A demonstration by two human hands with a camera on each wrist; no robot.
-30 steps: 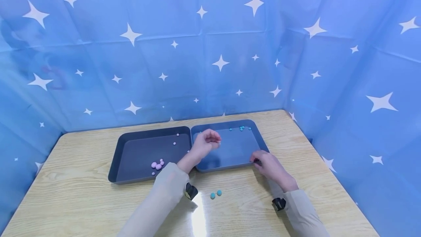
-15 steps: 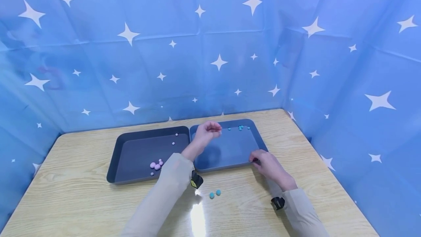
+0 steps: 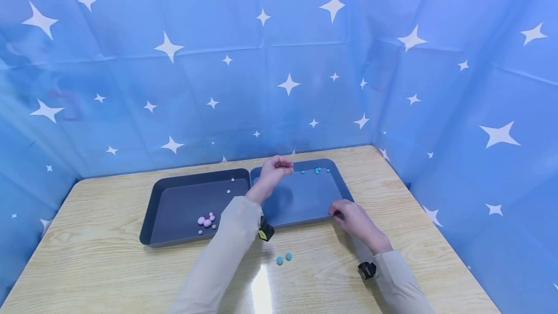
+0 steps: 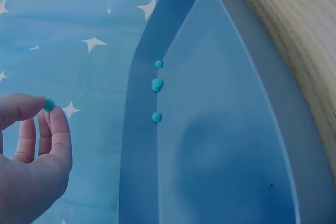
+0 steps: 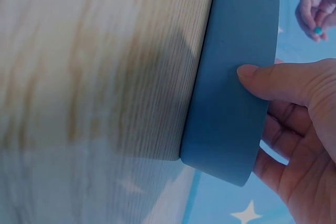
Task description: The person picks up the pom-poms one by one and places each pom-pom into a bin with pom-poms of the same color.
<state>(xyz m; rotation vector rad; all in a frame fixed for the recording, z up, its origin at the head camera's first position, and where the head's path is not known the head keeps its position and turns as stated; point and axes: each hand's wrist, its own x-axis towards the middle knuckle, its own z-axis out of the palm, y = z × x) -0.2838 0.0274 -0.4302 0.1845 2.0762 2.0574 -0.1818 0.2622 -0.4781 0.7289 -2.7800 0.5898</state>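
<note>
My left hand [image 3: 272,172] is raised over the back left of the blue tray [image 3: 301,200]. Between its thumb and forefinger it pinches a small teal ball [image 4: 49,104], clearly seen in the left wrist view. My right hand [image 3: 355,219] grips the tray's front right rim, its thumb on the outer wall [image 5: 231,108] and the other fingers partly hidden behind the rim. Several teal balls [image 4: 157,84] lie inside the tray along its far wall.
Left of the blue tray, right beside it, stands a darker tray [image 3: 172,212] holding several pink balls [image 3: 207,223] of different sizes. Two teal balls [image 3: 280,260] lie on the wooden table [image 3: 109,265] in front. A blue star-patterned curtain [image 3: 196,81] hangs behind.
My left hand has shifted a little toward the back of the blue tray, still pinching the teal ball. The right hand keeps its grip on the rim.
</note>
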